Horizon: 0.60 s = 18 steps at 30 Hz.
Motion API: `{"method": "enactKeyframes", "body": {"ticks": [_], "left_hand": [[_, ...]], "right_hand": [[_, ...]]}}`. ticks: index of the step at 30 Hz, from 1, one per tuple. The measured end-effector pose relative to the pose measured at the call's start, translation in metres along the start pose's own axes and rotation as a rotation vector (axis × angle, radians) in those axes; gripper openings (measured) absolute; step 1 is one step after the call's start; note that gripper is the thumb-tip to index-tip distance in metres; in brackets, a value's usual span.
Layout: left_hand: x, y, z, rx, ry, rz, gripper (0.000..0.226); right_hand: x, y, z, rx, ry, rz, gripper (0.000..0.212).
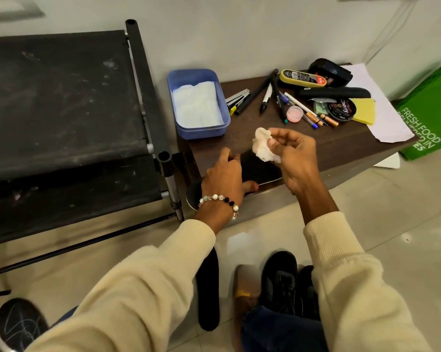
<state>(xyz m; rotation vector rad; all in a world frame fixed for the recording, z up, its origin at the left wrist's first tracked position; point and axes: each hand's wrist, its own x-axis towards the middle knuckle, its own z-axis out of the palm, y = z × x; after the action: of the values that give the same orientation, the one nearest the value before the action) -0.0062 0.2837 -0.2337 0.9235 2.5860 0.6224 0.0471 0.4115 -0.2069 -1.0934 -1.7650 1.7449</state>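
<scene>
Black sneaker (280, 280) at bottom centre, by my knee; left hand (223, 175) grips black insole (260, 168) at frame centre, fingers curled over it, thumb at its near edge; insole overhangs brown table (341, 148) front; right hand (298, 158) pinches crumpled white wad (264, 146) just above insole; blue tub (196, 72) of tissues upper centre.

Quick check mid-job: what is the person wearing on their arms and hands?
Both arms are in cream ribbed-knit sleeves, the left sleeve and the right sleeve, each ending in a snug cuff at the wrist. The left hand is bare, with a bracelet of pearl-white, clear and black beads at its wrist. The right hand is bare too; no glove or watch shows.
</scene>
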Motion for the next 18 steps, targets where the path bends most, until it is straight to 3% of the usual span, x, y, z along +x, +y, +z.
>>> {"method": "enactKeyframes", "body": {"ticks": [2,4,7,10,12,15,18], "left_hand": [[0.000,0.000,-0.001,-0.006,-0.003,0.010,0.067],[0.000,0.000,-0.001,0.000,-0.006,0.011,0.067],[0.000,0.000,-0.001,-0.005,-0.003,0.004,0.069],[0.001,0.000,0.000,-0.008,-0.004,-0.001,0.069],[0.001,0.000,0.000,-0.009,-0.013,-0.007,0.068],[0.001,0.000,-0.001,-0.013,-0.010,-0.006,0.064],[0.000,0.001,-0.001,-0.015,-0.004,-0.007,0.063]], "right_hand": [[0.001,-0.001,-0.003,-0.046,-0.029,0.027,0.023],[0.008,0.004,-0.008,-0.394,-0.003,-0.038,0.022],[0.021,0.009,-0.015,-0.827,0.154,-0.150,0.026],[0.020,0.005,-0.020,-0.952,0.300,-0.317,0.029],[0.012,0.001,-0.020,-0.985,0.257,-0.490,0.026],[0.005,-0.002,-0.016,-1.084,0.046,-0.684,0.024],[0.012,0.010,-0.013,-1.275,-0.076,-0.564,0.039]]}}
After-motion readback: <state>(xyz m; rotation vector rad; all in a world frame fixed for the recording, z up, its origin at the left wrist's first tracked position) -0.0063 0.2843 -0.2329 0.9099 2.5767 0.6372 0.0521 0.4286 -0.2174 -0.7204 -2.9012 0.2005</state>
